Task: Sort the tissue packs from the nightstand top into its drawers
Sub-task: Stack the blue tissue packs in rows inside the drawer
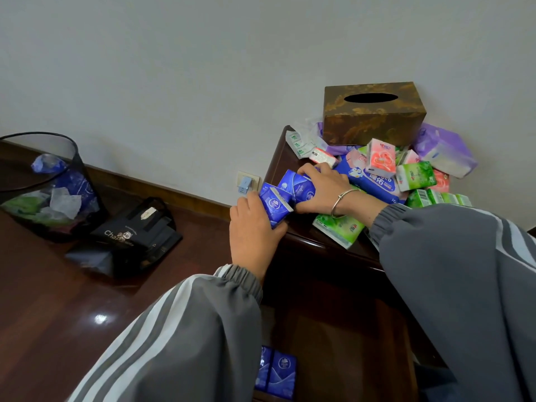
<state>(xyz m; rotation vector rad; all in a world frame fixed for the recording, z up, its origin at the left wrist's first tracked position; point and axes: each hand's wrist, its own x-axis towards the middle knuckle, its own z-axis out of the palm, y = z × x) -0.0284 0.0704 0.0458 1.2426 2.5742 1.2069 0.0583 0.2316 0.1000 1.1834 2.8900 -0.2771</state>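
1. While sorting is midway, left hand [255, 230] is gripping a blue pack [274, 208] at the nightstand [319, 242] edge, front-left of the tissue box [374, 111].
2. Right hand [322, 190] is curling over more blue packs [300, 185] alongside, probably gripping them.
3. Next move is calling for lowering them into the open drawer [348, 343] below the tissue box, beside stored blue packs [278, 372].

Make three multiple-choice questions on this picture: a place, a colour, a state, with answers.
1. Where does the brown tissue box stand? A on the floor; B at the back of the nightstand top; C in the bin.
2. What colour are the packs in the open drawer? A blue; B green; C pink.
3. What is the left hand doing? A hanging idle; B gripping a blue pack; C pointing upward.
1 B, by the wall; 2 A, blue wrappers show there; 3 B, fingers curl round it.
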